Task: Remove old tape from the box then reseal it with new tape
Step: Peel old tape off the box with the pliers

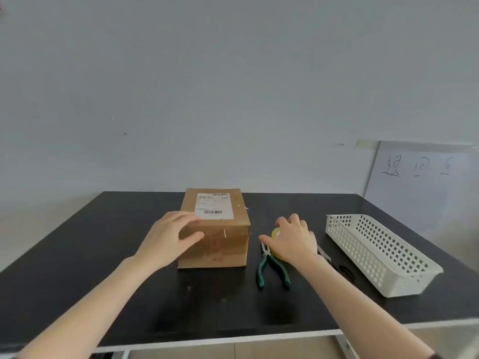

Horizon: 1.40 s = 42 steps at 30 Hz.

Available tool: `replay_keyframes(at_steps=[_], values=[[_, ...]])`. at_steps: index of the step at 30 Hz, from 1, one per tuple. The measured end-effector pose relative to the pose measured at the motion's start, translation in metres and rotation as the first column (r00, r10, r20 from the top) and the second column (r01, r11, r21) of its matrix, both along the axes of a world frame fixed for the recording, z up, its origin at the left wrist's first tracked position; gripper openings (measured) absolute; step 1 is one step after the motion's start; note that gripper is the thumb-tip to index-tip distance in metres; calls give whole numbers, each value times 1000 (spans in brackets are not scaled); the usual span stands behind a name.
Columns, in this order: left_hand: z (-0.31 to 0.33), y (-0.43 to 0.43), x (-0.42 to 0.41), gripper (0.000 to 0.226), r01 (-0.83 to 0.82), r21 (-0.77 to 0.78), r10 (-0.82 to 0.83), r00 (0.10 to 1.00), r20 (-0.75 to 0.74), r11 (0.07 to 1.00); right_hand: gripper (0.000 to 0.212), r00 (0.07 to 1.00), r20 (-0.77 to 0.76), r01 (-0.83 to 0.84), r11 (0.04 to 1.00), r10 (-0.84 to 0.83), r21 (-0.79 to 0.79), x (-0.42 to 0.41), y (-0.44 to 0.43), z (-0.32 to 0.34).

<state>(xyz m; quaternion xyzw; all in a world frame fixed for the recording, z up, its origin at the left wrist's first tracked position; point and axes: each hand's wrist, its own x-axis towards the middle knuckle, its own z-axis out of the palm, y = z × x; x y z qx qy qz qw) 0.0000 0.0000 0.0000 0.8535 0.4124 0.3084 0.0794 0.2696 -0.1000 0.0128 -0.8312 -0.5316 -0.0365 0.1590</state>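
Bracing the box [223,244], which sits mid-tabletop [129,255], the left hand [168,237] lies with spread fingers over its near top corner, thumb on the front, likely to stop it sliding; the right hand [293,242] curls round the tape [275,233] beside the pliers [272,268], apparently fetching it for resealing
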Motion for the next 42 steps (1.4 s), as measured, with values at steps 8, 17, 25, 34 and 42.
replay_keyframes(at_steps=[8, 17, 25, 34, 42], values=[[-12, -1, 6, 38, -41, 2, 41, 996, 78, 999, 96, 994, -42, 92, 968, -104, -232, -32, -8, -29], [-17, 0, 10, 34, -74, 15, 72, 988, 134, 997, 78, 987, -18, 143, 933, -157, -330, -37, -3, -47], [-23, 1, 11, 35, -80, 11, 77, 985, 154, 997, 70, 986, -81, 109, 933, -145, -343, -29, 6, -49], [-23, 4, 10, 35, -55, 27, 50, 985, 162, 998, 53, 859, -495, 31, 977, -134, -212, -9, 4, -40], [-22, 4, 11, 35, -63, 17, 59, 986, 155, 998, 54, -82, -995, 150, 986, -61, -73, 7, -10, -21]])
